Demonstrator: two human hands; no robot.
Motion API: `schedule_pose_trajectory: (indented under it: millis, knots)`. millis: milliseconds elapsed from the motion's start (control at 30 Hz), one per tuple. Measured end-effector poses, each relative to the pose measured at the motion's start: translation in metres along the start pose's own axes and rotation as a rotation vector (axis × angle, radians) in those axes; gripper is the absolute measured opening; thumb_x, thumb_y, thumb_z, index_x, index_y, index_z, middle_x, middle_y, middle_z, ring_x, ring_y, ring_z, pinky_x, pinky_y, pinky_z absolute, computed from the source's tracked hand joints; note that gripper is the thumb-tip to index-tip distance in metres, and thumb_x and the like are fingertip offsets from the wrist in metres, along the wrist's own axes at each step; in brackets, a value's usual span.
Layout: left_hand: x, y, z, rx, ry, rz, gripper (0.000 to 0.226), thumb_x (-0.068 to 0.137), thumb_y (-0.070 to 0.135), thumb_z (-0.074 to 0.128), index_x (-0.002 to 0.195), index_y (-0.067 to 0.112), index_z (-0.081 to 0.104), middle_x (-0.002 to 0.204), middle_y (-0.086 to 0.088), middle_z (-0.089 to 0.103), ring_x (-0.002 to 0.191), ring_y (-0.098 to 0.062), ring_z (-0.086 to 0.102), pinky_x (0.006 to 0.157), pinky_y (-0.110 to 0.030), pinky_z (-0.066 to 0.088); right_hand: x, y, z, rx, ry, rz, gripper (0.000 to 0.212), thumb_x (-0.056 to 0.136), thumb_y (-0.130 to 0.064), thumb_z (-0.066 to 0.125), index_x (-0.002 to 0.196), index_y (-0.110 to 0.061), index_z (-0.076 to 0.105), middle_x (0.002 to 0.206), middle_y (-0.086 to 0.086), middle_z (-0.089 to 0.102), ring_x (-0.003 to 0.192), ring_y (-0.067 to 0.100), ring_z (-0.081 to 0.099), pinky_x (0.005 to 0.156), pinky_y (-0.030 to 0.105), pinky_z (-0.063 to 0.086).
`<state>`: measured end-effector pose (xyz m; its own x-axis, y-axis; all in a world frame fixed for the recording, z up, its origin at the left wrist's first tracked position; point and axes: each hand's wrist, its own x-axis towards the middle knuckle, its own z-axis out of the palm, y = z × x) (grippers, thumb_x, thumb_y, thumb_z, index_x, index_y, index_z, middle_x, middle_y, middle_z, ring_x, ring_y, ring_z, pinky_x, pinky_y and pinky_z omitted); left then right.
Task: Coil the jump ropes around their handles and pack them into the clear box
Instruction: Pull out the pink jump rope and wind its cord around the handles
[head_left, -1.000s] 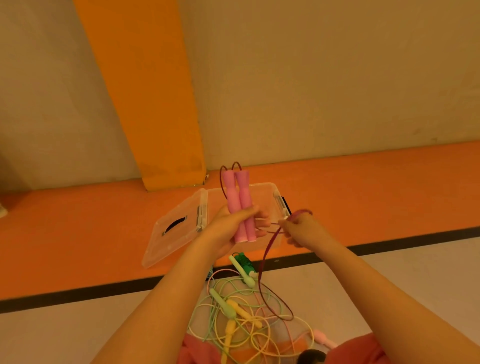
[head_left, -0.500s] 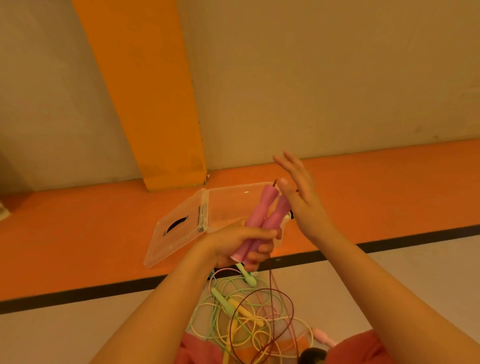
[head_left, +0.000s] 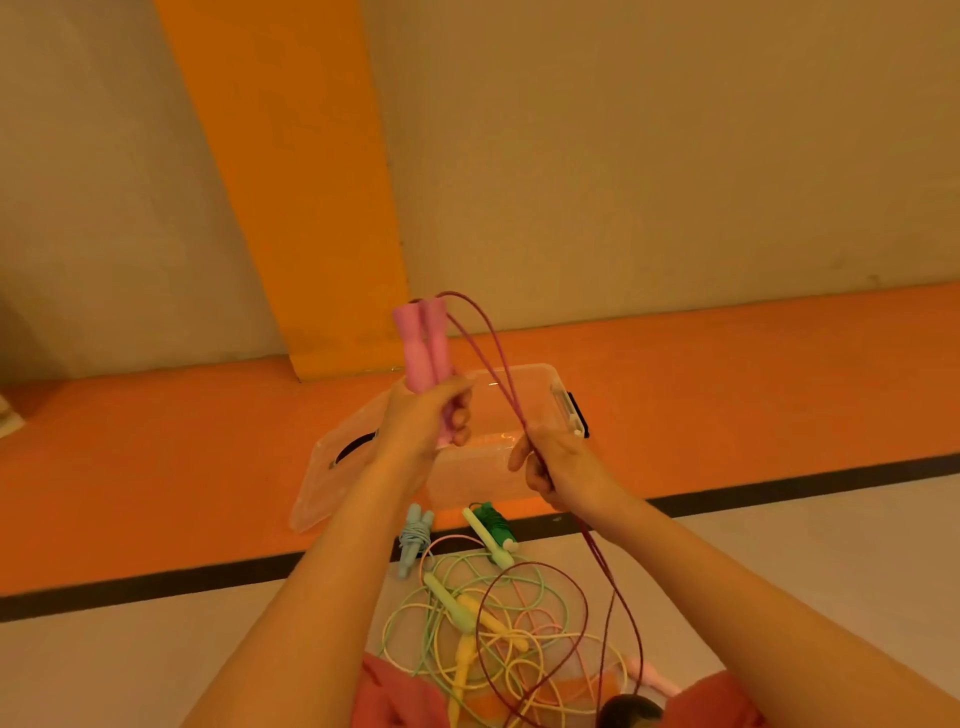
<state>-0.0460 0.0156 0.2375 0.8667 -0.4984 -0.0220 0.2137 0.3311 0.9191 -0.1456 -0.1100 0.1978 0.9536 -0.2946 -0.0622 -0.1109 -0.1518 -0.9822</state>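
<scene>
- Two pink handles (head_left: 423, 343), smooth and matte with a narrowed waist and flared tops, are standing upright side by side, pressed together in front of the box.
- A thin, glossy dark red cord (head_left: 488, 364) is arching out of the handle tops in two strands, slanting down to the right, then hanging to the floor, where it is curling into a wide loose loop over the other ropes.
- The clear box (head_left: 540, 370), see-through plastic with rounded corners, is sitting open on the orange band of the floor (head_left: 156, 467). It is lying just behind both hands, with a black latch (head_left: 580, 415) on its right end.
- Its transparent lid (head_left: 327, 483) is lying flung open to the left, a dark curved handle showing through it.
- A pale blue rope (head_left: 413, 538), wound tight round its handles, is lying just in front of the box, and a green rope (head_left: 491, 527) coiled round pale green handles is lying beside it.
- A tangle of loose ropes (head_left: 457, 618) in mint, yellow and pink, thin round cords with slim moulded handles, is sprawling on the pale floor nearer the person.
- The left hand (head_left: 421, 426) is gripping the lower half of the pink handles, its fingers curled right round both.
- The right hand (head_left: 563, 467) is closing on the dark red cord, fingers curled and thumb pinching both strands where they are passing through the fist.
</scene>
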Motion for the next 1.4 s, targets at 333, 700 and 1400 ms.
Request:
schedule_pose_trajectory:
  millis: [333, 700, 1400]
  knots:
    - [0.004, 0.002, -0.013, -0.041, 0.072, 0.000, 0.012, 0.090, 0.021, 0.060, 0.096, 0.017, 0.051, 0.095, -0.014, 0.071, 0.067, -0.019, 0.060, 0.036, -0.019, 0.034, -0.017, -0.003, 0.026, -0.055, -0.263, 0.080, 0.049, 0.102, -0.034, 0.028, 0.065, -0.009, 0.048, 0.049, -0.001, 0.032, 0.037, 0.003, 0.028, 0.039, 0.016, 0.022]
    - [0.006, 0.003, -0.034, 0.146, 0.102, -0.090, 0.021, 0.085, 0.008, 0.066, 0.101, 0.005, 0.053, 0.067, -0.003, 0.055, 0.046, -0.009, 0.056, 0.039, -0.022, 0.044, -0.007, 0.001, -0.025, -0.545, -0.019, -0.088, 0.033, 0.092, -0.038, 0.055, 0.072, -0.013, 0.063, 0.077, -0.001, 0.063, 0.075, 0.011, 0.059, 0.073, 0.033, 0.048]
    - [-0.036, -0.028, -0.017, 0.837, -0.729, -0.466, 0.030, 0.081, 0.003, 0.071, 0.100, 0.013, 0.050, 0.065, 0.001, 0.052, 0.045, -0.006, 0.047, 0.043, -0.020, 0.040, -0.007, -0.016, -0.035, -0.564, 0.044, -0.479, 0.013, 0.083, -0.033, 0.068, 0.078, -0.021, 0.067, 0.074, -0.012, 0.059, 0.072, 0.002, 0.055, 0.091, 0.041, 0.042]
